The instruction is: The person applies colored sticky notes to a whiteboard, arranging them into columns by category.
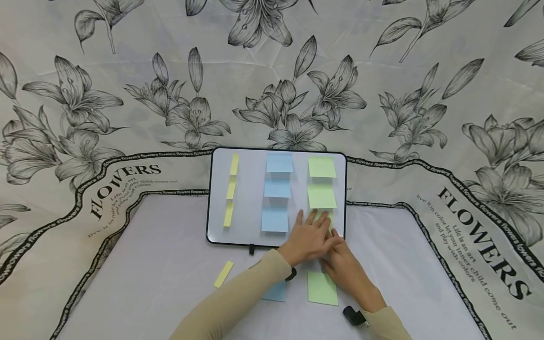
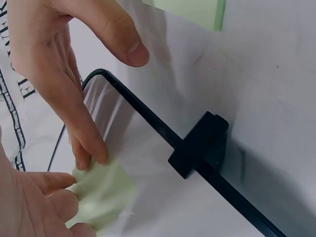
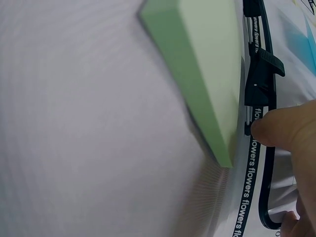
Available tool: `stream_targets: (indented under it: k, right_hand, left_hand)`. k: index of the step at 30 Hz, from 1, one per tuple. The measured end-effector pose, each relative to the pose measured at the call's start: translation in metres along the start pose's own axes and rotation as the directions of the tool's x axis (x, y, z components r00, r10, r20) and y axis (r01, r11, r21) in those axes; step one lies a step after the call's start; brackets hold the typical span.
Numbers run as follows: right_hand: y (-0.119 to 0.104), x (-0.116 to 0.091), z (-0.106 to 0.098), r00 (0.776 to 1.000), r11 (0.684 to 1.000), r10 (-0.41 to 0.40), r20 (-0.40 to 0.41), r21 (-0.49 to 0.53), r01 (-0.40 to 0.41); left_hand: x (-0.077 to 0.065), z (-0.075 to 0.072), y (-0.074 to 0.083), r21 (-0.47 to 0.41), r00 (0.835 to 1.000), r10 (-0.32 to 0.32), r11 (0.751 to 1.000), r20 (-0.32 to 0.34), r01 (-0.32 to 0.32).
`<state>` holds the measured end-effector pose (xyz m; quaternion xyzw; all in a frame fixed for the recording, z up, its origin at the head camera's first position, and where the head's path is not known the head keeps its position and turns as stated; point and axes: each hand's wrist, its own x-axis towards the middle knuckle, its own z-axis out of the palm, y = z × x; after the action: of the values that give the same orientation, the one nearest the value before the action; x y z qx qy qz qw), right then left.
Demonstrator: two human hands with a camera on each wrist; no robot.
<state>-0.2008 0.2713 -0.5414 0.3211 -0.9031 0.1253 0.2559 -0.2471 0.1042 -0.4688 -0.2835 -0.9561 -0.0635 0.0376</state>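
A whiteboard (image 1: pixel 250 198) with a black frame stands propped up, holding sticky notes in three columns. My left hand (image 1: pixel 310 238) lies over the lowest green sticky note (image 2: pixel 111 192) of the right column, its spread fingers pressing on the paper. Close against it, my right hand (image 1: pixel 346 267) reaches to the same note with straight fingers; its fingertips touch the note's edge in the left wrist view. Two green notes (image 1: pixel 321 196) hang above, partly loose at their lower edges. Below the right hand lies a green sticky note pad (image 1: pixel 323 289).
Blue notes (image 1: pixel 275 219) and narrow yellow notes (image 1: pixel 231 189) fill the other columns. On the table lie a yellow strip pad (image 1: pixel 223 274), a partly covered blue pad (image 1: pixel 275 293) and a small black object (image 1: pixel 353 315). Black clips (image 2: pixel 200 144) sit on the board's lower edge.
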Motion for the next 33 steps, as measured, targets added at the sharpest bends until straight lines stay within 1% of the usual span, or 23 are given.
stream_targets:
  k: [7, 12, 18, 20, 23, 25, 27, 30, 33]
  right_hand:
    - [0.001, 0.001, 0.000, 1.000, 1.000, -0.014, -0.015, -0.011, 0.014]
    - [0.001, 0.001, -0.001, 1.000, 1.000, -0.020, -0.021, -0.009, 0.020]
    - [-0.001, 0.004, -0.001, 1.000, 1.000, -0.016, -0.016, -0.017, 0.016]
    - [-0.003, 0.005, -0.004, 1.000, 1.000, -0.014, -0.007, -0.020, 0.014]
    - [-0.005, 0.007, -0.009, 0.999, 1.000, 0.014, 0.038, -0.015, -0.013]
    - [-0.007, 0.008, -0.013, 0.996, 0.999, 0.041, 0.073, -0.009, -0.041]
    - [-0.008, 0.008, -0.016, 0.993, 0.998, 0.068, 0.099, -0.006, -0.068]
    - [-0.008, 0.009, -0.017, 0.991, 0.997, 0.080, 0.103, -0.002, -0.081]
    - [-0.009, 0.010, -0.019, 0.994, 0.997, 0.071, 0.087, 0.008, -0.071]
  left_hand:
    - [-0.007, -0.002, -0.006, 0.038, 1.000, -0.017, 0.999, 0.022, 0.016]
    - [-0.012, -0.001, -0.010, 0.040, 0.999, -0.031, 0.999, 0.026, 0.030]
    - [-0.018, -0.004, -0.012, 0.040, 0.998, -0.061, 0.997, -0.029, 0.062]
    - [-0.022, -0.008, -0.012, 0.034, 0.997, -0.076, 0.996, -0.032, 0.077]
    - [-0.027, -0.012, -0.014, 0.073, 0.996, -0.086, 0.994, -0.002, 0.085]
    - [-0.031, -0.012, -0.017, 0.100, 0.997, -0.077, 0.992, 0.012, 0.075]
    - [-0.036, -0.010, -0.021, 0.122, 0.998, -0.056, 0.991, 0.002, 0.055]
    - [-0.047, -0.010, -0.029, 0.109, 0.999, -0.017, 0.994, -0.045, 0.022]
    - [-0.061, -0.013, -0.037, 0.096, 0.995, 0.016, 0.995, -0.095, -0.006]
